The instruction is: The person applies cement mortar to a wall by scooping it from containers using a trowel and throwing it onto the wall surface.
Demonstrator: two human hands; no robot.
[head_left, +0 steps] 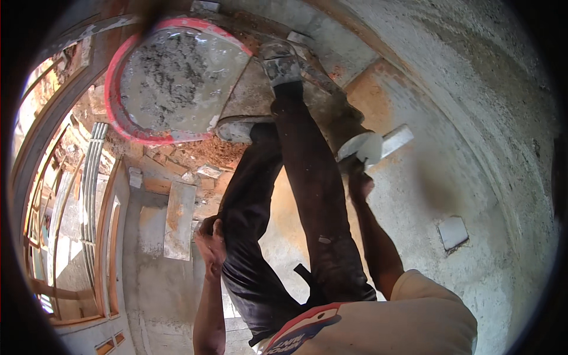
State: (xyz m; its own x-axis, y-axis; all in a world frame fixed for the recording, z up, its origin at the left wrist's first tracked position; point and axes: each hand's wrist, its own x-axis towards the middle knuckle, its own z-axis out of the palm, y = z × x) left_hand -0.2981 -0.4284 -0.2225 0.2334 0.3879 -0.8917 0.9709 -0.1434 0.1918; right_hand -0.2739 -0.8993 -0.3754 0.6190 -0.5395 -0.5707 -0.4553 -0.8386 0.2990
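My left hand (211,241) rests against the side of my left leg in dark trousers (251,189). Its fingers are loosely bent, the thumb stands apart and no object shows in it. On the other side of my legs, my right hand (360,182) is closed round the dark handle of a trowel. The trowel's grey, rounded blade (360,147) points away from me, smeared with pale mortar. Ahead on the left stands a round tub with a pink-red rim (112,94), filled with wet grey mortar (171,77).
My shoes (280,62) stand on a dirty surface beside the tub. A pale rectangular piece (397,140) shows past the trowel blade. Broken bricks and rubble (177,165) and a board (180,220) lie to the left, near a wooden frame (109,254). A rough plastered wall (473,89) curves along the right.
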